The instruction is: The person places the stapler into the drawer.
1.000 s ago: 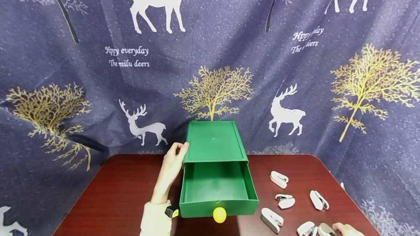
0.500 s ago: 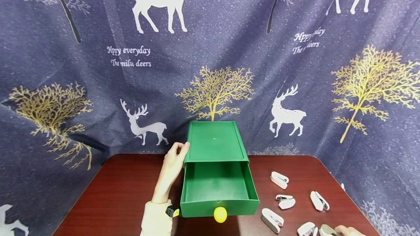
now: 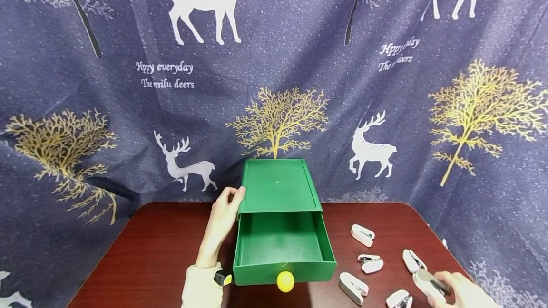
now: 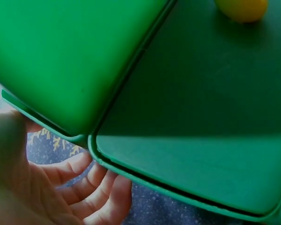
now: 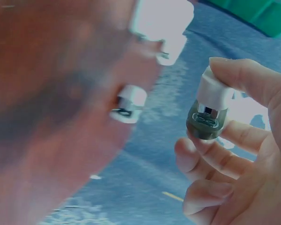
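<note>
A green drawer box [image 3: 278, 185] stands mid-table with its drawer [image 3: 257, 275] pulled out and nothing inside. A round yellow knob [image 3: 285, 281] sits on the drawer front. My left hand [image 3: 221, 213] holds the box's left side, the thumb by the top edge; in the left wrist view the curled fingers [image 4: 112, 197] touch the wall. At lower right, my right hand [image 3: 464, 293] grips a white and grey stapler [image 3: 429, 285]. The right wrist view has that stapler [image 5: 213, 93] pinched between thumb and fingers, one end facing the camera.
Several white staplers lie right of the box: one farthest back [image 3: 363, 235], one in the middle [image 3: 370, 264], one near the drawer [image 3: 353, 288], one at the front [image 3: 399, 299] and one at right [image 3: 413, 261]. A patterned curtain [image 3: 278, 61] hangs behind the table [image 3: 150, 251].
My right hand has come further into view, raising the stapler up and away from the one beside it at the front. My left hand and the drawer box stay put.
</note>
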{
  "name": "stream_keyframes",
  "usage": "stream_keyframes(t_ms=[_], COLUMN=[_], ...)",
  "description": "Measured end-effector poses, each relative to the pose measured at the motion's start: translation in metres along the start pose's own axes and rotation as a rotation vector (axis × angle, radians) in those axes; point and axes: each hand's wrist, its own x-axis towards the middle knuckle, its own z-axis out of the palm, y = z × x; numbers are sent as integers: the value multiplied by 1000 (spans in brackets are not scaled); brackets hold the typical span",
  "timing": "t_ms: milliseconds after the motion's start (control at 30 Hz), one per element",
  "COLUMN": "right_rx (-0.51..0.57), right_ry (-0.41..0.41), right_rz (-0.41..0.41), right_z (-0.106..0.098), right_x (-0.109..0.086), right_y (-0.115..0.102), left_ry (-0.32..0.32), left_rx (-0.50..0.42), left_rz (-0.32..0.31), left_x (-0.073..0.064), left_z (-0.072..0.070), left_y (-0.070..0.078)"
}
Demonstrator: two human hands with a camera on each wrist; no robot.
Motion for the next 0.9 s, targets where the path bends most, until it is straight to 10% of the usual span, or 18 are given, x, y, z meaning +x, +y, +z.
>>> stream_keyframes(t_ms=[267, 900], right_rx=[-37, -117], right_ry=[90, 422], right_rz=[31, -251], right_z=[-36, -63], right_x=[14, 50], right_y=[-45, -131], left_ry=[-5, -11], left_rx=[6, -14], left_rz=[-7, -13], left_x=[0, 0], left_z=[-1, 0], left_y=[1, 1])
